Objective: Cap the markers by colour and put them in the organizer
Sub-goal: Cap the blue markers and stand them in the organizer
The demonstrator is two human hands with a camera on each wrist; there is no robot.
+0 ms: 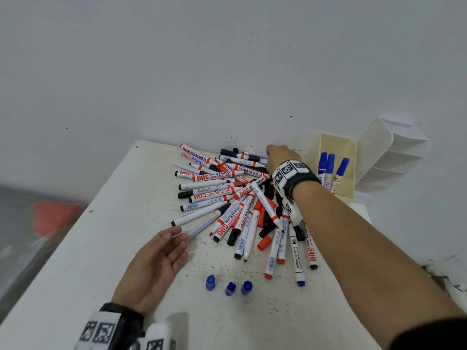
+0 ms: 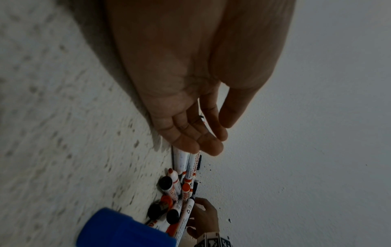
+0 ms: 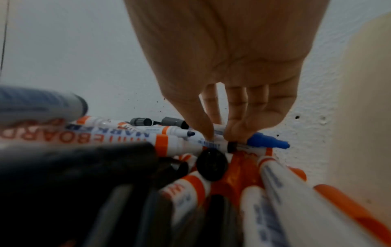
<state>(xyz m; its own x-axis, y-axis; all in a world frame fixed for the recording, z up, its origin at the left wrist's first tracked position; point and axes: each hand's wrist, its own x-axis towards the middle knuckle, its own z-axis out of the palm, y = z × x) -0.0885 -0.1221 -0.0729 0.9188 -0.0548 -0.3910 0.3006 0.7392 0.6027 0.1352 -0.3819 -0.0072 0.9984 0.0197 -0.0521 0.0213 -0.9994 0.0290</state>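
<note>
The right hand [image 3: 230, 107] is reaching to the far edge of the desk [image 1: 75, 261], against the wall, and is pinching an uncapped blue marker [image 3: 262, 142] between thumb and fingertips at the back of the marker pile [image 1: 235, 198]. The left hand [image 1: 154, 261] is lying spread and relaxed, palm up, near the left side of the pile, holding nothing, its fingertips just beside a white barrel. To do this pick well, the marker is probably best lifted straight up and clear before being pulled back, since other barrels are lying across and beside it and could roll or be dragged along; the wet tip is best kept off the wall and fingers. The left hand could be fetching a cap meanwhile. 3 loose blue caps [image 1: 230, 286] are standing in a row near the front edge of the desk, well apart from the pile. 3 capped blue markers [image 1: 329, 170] are already standing in the cream organizer [image 1: 328, 145] at the far right corner, so blue is likely about half done. The pile holds far more red and black markers and loose caps, too overlapped to count exactly.
</note>
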